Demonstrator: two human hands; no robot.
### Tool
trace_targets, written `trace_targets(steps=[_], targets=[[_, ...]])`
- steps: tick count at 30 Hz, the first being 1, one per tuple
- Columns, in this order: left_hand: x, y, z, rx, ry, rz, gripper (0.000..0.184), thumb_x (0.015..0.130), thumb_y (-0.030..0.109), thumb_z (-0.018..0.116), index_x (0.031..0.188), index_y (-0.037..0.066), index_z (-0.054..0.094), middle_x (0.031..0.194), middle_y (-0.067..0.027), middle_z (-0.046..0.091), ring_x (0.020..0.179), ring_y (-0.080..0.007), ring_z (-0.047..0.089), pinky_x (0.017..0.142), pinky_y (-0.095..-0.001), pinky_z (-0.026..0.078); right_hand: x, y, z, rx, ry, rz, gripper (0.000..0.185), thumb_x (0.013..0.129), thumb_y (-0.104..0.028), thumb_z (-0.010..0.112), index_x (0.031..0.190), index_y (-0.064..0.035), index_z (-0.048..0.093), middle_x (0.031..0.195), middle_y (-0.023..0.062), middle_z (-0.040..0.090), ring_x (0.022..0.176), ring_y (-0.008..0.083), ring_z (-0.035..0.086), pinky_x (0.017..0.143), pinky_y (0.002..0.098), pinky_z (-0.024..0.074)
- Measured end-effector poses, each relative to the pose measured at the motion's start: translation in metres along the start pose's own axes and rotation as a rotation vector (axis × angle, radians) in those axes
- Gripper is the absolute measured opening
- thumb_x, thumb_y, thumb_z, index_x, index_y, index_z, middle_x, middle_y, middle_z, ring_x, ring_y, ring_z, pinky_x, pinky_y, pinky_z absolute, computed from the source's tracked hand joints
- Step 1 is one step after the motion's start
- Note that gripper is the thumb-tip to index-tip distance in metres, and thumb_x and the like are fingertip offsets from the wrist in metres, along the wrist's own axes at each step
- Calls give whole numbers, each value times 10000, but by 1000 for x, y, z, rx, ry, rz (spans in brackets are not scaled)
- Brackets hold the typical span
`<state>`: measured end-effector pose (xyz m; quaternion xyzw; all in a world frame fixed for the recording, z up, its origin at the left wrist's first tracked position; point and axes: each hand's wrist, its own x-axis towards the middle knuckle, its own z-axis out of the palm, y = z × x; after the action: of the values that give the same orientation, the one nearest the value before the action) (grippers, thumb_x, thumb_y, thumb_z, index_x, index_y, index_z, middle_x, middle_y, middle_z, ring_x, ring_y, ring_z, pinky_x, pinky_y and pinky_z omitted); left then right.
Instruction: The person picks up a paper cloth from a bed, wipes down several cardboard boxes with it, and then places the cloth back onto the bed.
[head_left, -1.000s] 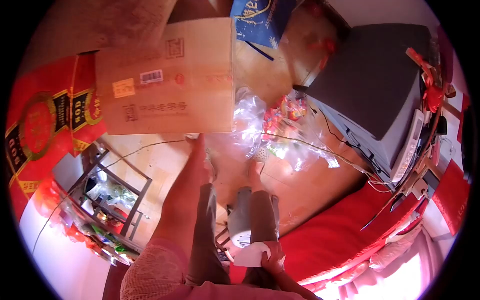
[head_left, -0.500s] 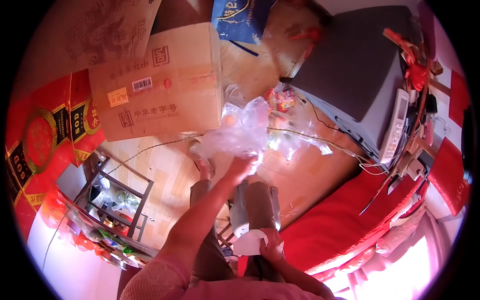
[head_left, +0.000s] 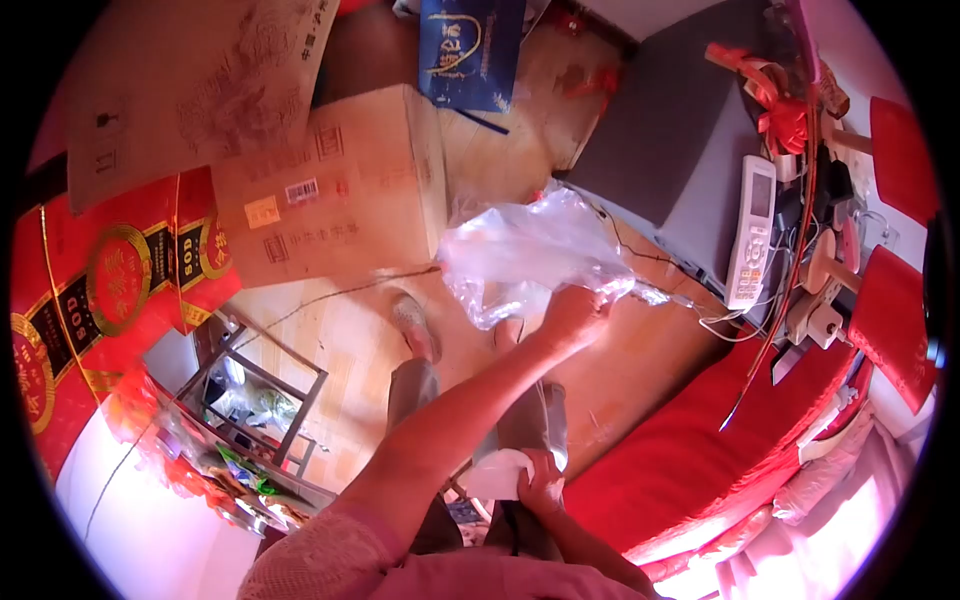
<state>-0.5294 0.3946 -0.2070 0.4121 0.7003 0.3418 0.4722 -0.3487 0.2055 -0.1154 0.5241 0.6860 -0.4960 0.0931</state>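
Clear plastic bag [head_left: 530, 250] noted over the wood floor, R of the brown carton [head_left: 370, 200] and L of the dark-topped cabinet [head_left: 650, 120]. Near R edge of bag gripped by L hand [head_left: 580, 320], fingers apparently closed on the film; exact finger positions lost in glare. White sheet [head_left: 498, 476] held by R hand [head_left: 541, 490] close to the body, fingers curled round its R side. Change vs. 0.5 s ago: bag drawn R and spread wider; sheet kept approx. as was. Judged: bag under L-hand control only, R hand being occupied. Floor contact of bag: can't tell.
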Motion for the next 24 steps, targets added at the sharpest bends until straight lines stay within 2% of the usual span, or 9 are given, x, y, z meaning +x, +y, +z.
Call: trace_targets(steps=[4,5,7,11,12,15,19,23,24], targets=[[-4,24,39,111,-114,159,263,758,136,512,1002,209,574,817,-110,571,769,-301,554,621,-425,450,-2,6,3,-19,31,-20,299,648,-44,525,947,-56,517,885,130,540,821,312,532,692,384,455],[-7,53,29,-35,132,335,98,700,128,532,748,57,581,690,-152,579,651,-314,570,591,-412,454,-5,8,4,-29,34,-20,304,651,-58,531,954,-66,516,887,123,534,818,308,533,680,386,459],[-10,51,42,-63,-89,255,143,698,101,530,831,71,572,715,-149,581,678,-330,567,605,-418,456,-6,9,5,-15,40,-27,313,651,-56,528,963,-65,514,891,124,536,822,311,533,682,393,459],[6,13,26,-38,84,91,204,690,113,535,885,69,574,732,-168,574,693,-336,560,615,-429,452,-6,2,2,12,74,-28,310,655,-53,526,964,-67,516,888,137,540,820,327,534,677,404,455],[11,-6,17,93,-30,-40,164,737,98,522,891,56,558,809,-176,578,745,-343,553,645,-420,439,-7,1,1,11,88,-29,302,655,-46,520,956,-64,517,876,148,542,802,336,536,675,406,453],[1,-45,-16,104,345,-63,272,727,131,553,976,26,522,850,-199,557,800,-357,532,690,-410,428,-10,-4,3,-1,96,-15,317,657,-61,535,973,-83,517,889,136,540,797,333,542,669,412,457],[-54,-41,-48,312,312,24,414,728,194,575,1041,-51,460,1003,-237,486,950,-366,456,818,-411,378,-14,-10,2,-71,91,-5,319,664,-78,544,981,-115,518,904,127,536,790,331,548,663,414,462],[-141,-55,-96,409,208,-37,413,735,242,561,1058,-4,487,989,-217,514,950,-343,480,816,-407,389,-9,-12,1,-152,25,88,268,711,-130,533,978,-120,513,930,136,530,835,340,547,681,435,453],[-160,-47,-122,408,25,-200,392,753,258,533,1052,7,505,963,-206,538,922,-341,505,809,-403,403,-6,-7,2,-140,7,86,266,713,-132,529,977,-110,512,933,145,537,842,347,547,691,437,451]])
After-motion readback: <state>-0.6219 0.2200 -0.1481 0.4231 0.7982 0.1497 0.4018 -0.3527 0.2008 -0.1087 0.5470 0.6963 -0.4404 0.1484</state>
